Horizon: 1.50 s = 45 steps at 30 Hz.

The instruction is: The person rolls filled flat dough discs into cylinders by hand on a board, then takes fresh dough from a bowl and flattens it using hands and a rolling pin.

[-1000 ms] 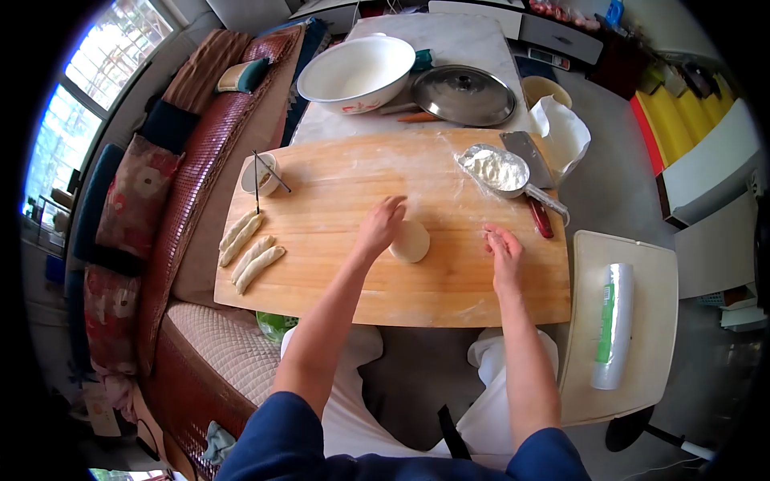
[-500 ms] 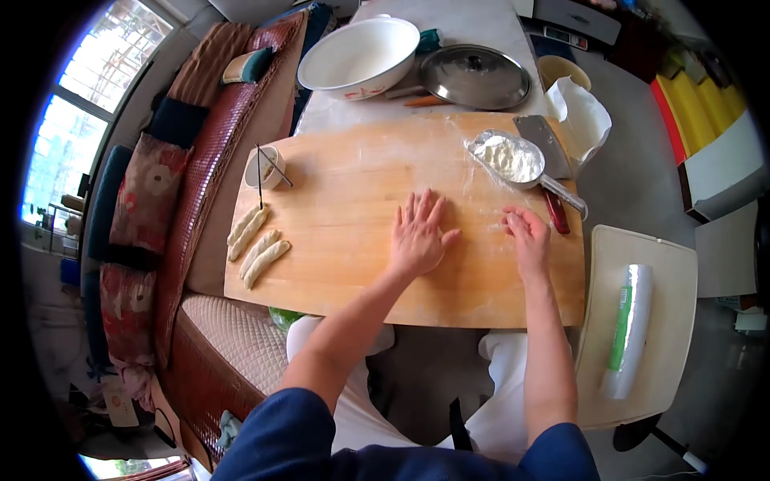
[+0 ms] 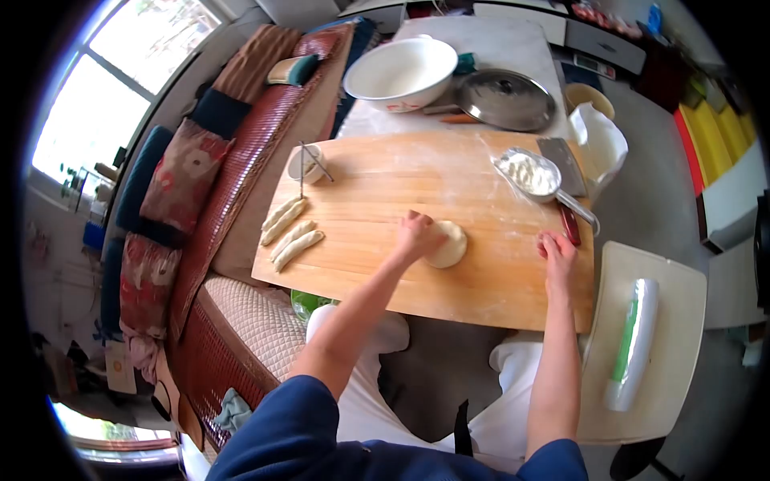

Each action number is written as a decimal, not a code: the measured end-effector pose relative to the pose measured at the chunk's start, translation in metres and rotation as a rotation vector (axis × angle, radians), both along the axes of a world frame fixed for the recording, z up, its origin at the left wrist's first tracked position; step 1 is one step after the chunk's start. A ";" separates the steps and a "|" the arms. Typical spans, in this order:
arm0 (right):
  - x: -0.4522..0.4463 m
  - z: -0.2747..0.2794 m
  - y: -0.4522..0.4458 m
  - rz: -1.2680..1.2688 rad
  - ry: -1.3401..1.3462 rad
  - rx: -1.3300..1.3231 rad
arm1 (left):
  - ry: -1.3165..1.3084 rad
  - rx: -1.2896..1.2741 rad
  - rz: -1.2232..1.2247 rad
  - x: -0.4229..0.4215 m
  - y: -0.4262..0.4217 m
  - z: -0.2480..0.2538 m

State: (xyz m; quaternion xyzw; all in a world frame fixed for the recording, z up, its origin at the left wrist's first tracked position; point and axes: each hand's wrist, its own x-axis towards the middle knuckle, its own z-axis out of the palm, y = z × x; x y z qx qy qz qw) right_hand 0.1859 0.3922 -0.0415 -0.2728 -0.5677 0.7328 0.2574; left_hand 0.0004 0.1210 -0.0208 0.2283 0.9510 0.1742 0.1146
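On the wooden board (image 3: pixel 369 196) lies a flattened round of dough (image 3: pixel 451 247). My left hand (image 3: pixel 419 236) is at its left edge, fingers curled in, overlapping part of the dough. Farther right, near the red handle of the cleaver (image 3: pixel 557 164), my right hand (image 3: pixel 559 250) has its fingers pressed together; whatever they hold, if anything, is hidden. A metal scoop of flour (image 3: pixel 529 174) rests beside the cleaver. Several twisted dough strips (image 3: pixel 297 243) lie at the board's left, below a small white bowl (image 3: pixel 307 163) with dark chopsticks (image 3: pixel 302 180) across it.
Behind the board stand a large white basin (image 3: pixel 401 72) and a pan lid (image 3: pixel 505 100). A roll of plastic wrap (image 3: pixel 632 345) lies on a cream stool (image 3: pixel 674 321) at the right. A sofa with cushions (image 3: pixel 184 172) runs along the left.
My left hand, earlier spread flat on the board, is now curled, and the dough round shows beside it. My right hand stays closed near the cleaver handle. The view has shifted slightly.
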 end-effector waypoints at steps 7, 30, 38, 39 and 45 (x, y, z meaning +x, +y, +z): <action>-0.015 0.005 -0.012 0.056 -0.040 0.054 | -0.455 0.545 0.116 0.015 -0.004 0.015; -0.004 0.025 -0.002 0.131 -0.138 0.225 | 0.308 0.262 0.055 -0.200 0.078 -0.012; -0.013 0.019 -0.004 0.134 -0.080 0.170 | 0.422 0.066 -0.281 -0.165 0.186 -0.048; -0.013 0.015 -0.003 0.126 -0.077 0.177 | 0.371 0.111 -0.249 -0.134 0.184 -0.025; -0.012 0.038 0.016 -0.239 0.003 0.895 | 0.384 0.139 -0.167 -0.044 0.104 -0.007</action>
